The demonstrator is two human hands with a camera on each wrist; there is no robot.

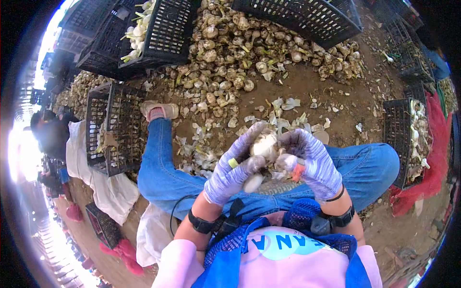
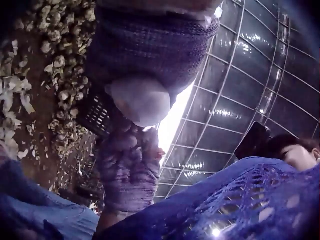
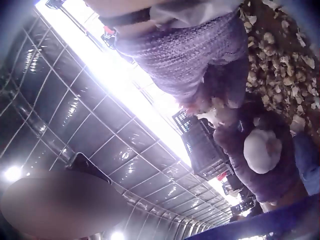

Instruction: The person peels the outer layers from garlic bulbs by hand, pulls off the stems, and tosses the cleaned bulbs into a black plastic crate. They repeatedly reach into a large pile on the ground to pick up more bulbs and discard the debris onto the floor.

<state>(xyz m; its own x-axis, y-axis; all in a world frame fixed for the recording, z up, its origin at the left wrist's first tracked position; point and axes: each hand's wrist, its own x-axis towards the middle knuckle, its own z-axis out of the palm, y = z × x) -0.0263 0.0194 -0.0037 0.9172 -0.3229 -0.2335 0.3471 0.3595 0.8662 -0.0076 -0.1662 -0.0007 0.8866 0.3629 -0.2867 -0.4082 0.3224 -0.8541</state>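
Garlic, seemingly, on dirt floor (image 1: 293, 89).

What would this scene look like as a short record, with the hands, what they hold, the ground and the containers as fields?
Left hand: in a purple-and-white knitted glove, grips a whitish garlic bulb; a second, smooth white bulb rests against the glove
Right hand: in a matching glove, fingers curled at the first bulb
Ground: brown soil with loose, dirt-stained garlic bulbs and pale papery scraps
Containers: black slatted plastic crates, some holding garlic

Pale bulb (image 2: 143, 101), purple-gloved hands (image 2: 150, 55)
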